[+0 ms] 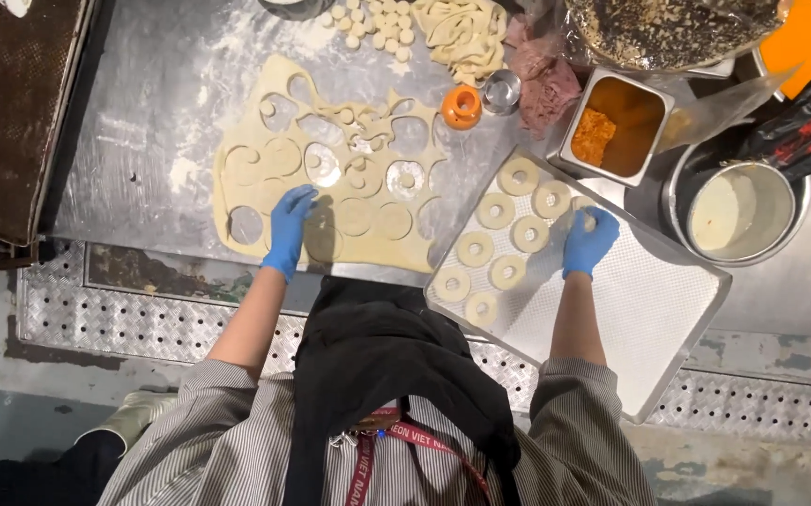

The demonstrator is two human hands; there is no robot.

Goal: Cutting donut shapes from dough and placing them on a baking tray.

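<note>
Nearest: perforated tray point(668, 309) overhanging the worktop's near edge, set at a slant. Eight dough rings point(496, 211) in rows on its left half. Right hand point(588, 241), blue-gloved, over the tray's far edge, fingers closed on one dough ring point(586, 221) just right of the rows. Left hand point(290, 229), blue-gloved, flat and open on the rolled dough sheet point(330, 169), near that sheet's near edge, among cut circles. Hands well apart. Farther: orange ring cutter point(461, 105) beyond the sheet; dough holes point(372, 23) and scrap strips point(466, 33) at the worktop's far edge.
</note>
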